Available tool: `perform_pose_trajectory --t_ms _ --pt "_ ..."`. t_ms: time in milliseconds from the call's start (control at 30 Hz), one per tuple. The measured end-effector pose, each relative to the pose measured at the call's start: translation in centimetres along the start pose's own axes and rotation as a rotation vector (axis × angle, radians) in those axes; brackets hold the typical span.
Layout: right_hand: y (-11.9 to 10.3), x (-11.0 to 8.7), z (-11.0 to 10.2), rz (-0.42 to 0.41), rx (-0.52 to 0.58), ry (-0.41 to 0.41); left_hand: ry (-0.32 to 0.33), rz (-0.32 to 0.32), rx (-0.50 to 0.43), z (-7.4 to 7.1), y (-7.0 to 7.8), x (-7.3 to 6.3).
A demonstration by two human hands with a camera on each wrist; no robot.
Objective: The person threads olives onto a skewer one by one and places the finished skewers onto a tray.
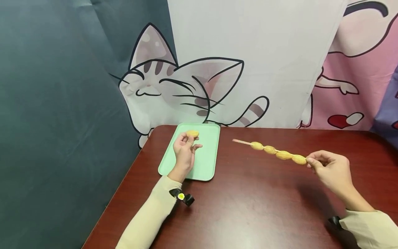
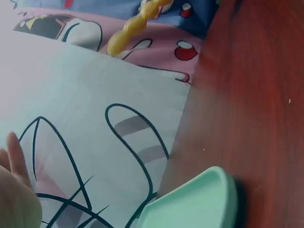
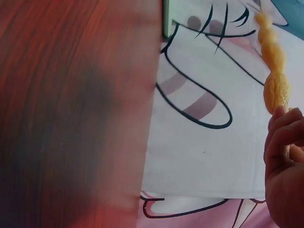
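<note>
My left hand (image 1: pixel 184 154) pinches a single yellow oval piece (image 1: pixel 192 133) between thumb and fingers, above the light green tray (image 1: pixel 206 162). Farther right, my right hand (image 1: pixel 335 173) holds one end of a wooden skewer (image 1: pixel 240 141) in its fingertips. Several yellow oval food pieces (image 1: pixel 283 155) are threaded along it in a row, and its bare tip points left toward the tray. In the right wrist view the row of pieces (image 3: pixel 274 57) rises from the curled fingers. Only part of the left hand (image 2: pixel 19 199) shows in its wrist view; its pinch is out of frame.
The dark red wooden table (image 1: pixel 248 207) lies beneath both hands. Behind it hangs a cloth backdrop (image 1: pixel 280 69) with a cartoon cat, and a dark grey-green cloth (image 1: pixel 62 121) hangs beyond the left edge. Black wrist cameras sit on both sleeves.
</note>
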State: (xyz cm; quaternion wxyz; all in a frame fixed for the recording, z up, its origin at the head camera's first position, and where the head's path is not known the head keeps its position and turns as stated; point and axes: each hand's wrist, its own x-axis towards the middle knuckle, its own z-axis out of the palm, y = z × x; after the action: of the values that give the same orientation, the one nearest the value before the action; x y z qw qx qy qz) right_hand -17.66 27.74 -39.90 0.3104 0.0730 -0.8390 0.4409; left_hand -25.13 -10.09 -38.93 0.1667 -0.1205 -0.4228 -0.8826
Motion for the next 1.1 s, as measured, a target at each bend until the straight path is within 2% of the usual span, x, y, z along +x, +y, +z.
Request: perform_pose_trajectory --t_ms 133,200,333,433,633,767,933,1100 --pt "0.3 0.1 0.5 -0.02 0.008 -0.03 -0.16 -0.1 0.019 -0.3 0.0 0.1" --pt "0.1 0.2 0.8 -0.043 0.012 -0.015 -0.199 -0.149 0.02 -0.3 -0.4 -0.2" --pt "-0.2 0.3 1.0 -0.076 0.025 0.022 -0.171 -0.224 0.0 -0.3 -1.0 -0.5" --pt "-0.4 0.3 0.9 -0.088 0.047 0.039 -0.159 -0.256 0.008 -0.3 -1.2 -0.5" --pt "-1.0 0.4 0.9 -0.156 0.081 0.06 -0.251 -0.255 0.081 -0.2 -1.4 -0.7" --pt "-1.6 0.5 0.9 -0.185 0.087 0.065 -0.292 -0.223 0.064 -0.1 -1.6 -0.9" --pt "-1.9 0.5 0.9 -0.2 0.094 0.064 -0.311 -0.207 0.054 0.3 -1.6 -1.1" --pt "-1.9 0.3 0.8 -0.193 0.092 0.062 -0.309 -0.218 0.035 0.5 -1.5 -1.3"
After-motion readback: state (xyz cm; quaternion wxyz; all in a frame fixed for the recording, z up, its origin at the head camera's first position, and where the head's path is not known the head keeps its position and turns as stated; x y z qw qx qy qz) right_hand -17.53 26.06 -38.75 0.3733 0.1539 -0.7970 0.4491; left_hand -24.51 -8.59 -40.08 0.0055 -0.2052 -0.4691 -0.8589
